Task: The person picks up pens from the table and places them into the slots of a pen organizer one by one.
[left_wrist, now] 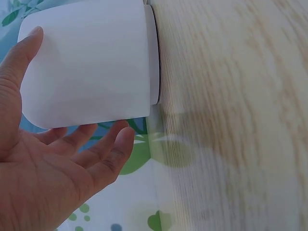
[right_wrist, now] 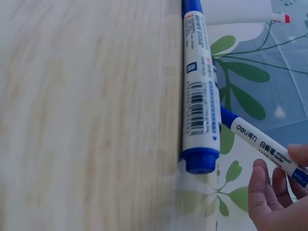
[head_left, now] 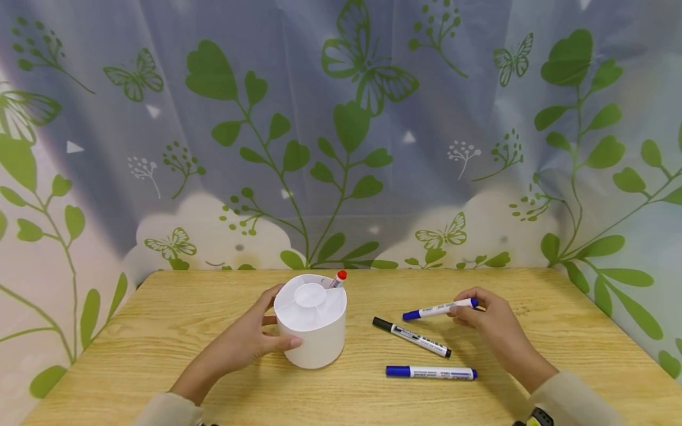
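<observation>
A round white pen holder [head_left: 319, 348] with a divided top stands on the wooden table. One marker with a red end [head_left: 340, 277] sticks up from a rear compartment. My left hand [head_left: 242, 342] holds the pen holder from its left side, thumb on the front wall and fingers around the back; the left wrist view shows the thumb [left_wrist: 30, 45] against the white wall. With thumb and fingers, my right hand [head_left: 495, 324] pinches a blue-capped whiteboard marker [head_left: 438, 309] near its right end. Its cap end points left, toward the pen holder.
Just in front of the right hand, a black-capped marker [head_left: 421, 340] lies slanted on the table [head_left: 256, 396]. A second blue marker [head_left: 442, 373] lies nearer me, almost level. Behind the table's far edge hangs a leaf-and-butterfly patterned curtain [head_left: 453, 177].
</observation>
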{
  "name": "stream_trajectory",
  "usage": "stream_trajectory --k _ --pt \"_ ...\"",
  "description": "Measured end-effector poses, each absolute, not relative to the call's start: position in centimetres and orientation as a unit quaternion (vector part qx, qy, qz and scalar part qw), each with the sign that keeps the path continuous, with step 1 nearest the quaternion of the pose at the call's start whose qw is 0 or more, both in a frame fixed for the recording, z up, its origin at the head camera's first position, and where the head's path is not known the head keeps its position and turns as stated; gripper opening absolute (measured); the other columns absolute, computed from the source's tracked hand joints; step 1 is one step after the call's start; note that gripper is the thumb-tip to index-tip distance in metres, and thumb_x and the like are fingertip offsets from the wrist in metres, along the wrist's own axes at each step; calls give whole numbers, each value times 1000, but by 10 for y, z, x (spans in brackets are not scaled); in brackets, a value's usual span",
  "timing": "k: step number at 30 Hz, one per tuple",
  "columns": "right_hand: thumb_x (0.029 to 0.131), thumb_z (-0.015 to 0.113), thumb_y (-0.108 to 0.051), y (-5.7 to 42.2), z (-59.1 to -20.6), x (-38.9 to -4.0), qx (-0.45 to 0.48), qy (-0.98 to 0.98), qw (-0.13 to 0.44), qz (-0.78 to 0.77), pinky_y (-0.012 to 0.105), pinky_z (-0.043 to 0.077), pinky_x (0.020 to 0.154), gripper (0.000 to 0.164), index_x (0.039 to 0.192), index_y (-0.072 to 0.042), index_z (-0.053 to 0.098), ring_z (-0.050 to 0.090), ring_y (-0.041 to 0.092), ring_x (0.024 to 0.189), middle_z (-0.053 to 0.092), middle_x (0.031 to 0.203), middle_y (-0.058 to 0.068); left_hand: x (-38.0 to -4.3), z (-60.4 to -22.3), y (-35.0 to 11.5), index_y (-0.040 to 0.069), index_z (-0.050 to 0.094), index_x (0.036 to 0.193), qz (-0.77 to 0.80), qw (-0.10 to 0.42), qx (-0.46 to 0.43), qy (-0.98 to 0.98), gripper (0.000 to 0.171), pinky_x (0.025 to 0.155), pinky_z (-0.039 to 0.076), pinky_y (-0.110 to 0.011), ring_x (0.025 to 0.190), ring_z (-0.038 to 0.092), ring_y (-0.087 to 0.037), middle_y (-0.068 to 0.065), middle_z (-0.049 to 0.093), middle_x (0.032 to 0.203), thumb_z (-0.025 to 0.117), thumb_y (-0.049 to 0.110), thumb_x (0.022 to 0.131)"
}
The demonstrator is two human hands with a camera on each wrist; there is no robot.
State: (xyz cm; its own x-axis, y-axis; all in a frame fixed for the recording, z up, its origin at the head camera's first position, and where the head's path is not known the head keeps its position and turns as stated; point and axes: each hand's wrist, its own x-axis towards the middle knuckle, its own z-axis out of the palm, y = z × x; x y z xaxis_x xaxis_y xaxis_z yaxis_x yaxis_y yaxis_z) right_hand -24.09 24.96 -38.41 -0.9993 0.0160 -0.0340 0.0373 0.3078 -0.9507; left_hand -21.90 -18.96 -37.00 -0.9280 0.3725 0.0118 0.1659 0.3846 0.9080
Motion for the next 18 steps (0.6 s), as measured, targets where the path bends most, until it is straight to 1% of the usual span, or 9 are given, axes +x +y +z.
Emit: stream_trajectory --k 2,8,11,15,18 --pt "102 67 -9 249 -383 -241 13 797 2 -604 28 64 89 25 121 6 60 73 5 92 64 106 2 -219 -370 -190 14 20 165 531 98 164 826 103 106 56 -53 146 42 -53 -23 29 165 87 28 88" --pt "101 67 -3 246 -380 -242 2 772 -25 -635 25 64 88 15 113 4 61 71 3 91 64 101 -2 -220 -369 -190 14 20 165 535 101 165 822 103 105 57 -53 145 43 -53 -23 30 165 87 27 88" --pt "102 66 -3 244 -377 -241 -5 767 -33 -641 26 63 89 17 114 5 60 71 3 93 64 102 -3 -220 -369 -190 13 20 165 537 103 165 821 103 104 58 -53 145 44 -53 -24 30 164 87 26 88" --pt "102 66 -5 240 -372 -239 -17 761 -45 -647 28 63 92 22 119 7 57 71 4 96 63 106 -1 -220 -369 -190 13 20 165 537 102 165 821 103 105 57 -52 145 44 -53 -24 31 164 88 26 88" --pt "102 65 -4 237 -367 -238 -23 754 -54 -654 30 63 92 23 121 7 57 71 5 97 61 109 0 -220 -369 -190 12 21 165 536 100 165 822 103 105 57 -52 145 43 -54 -24 31 164 88 26 87"
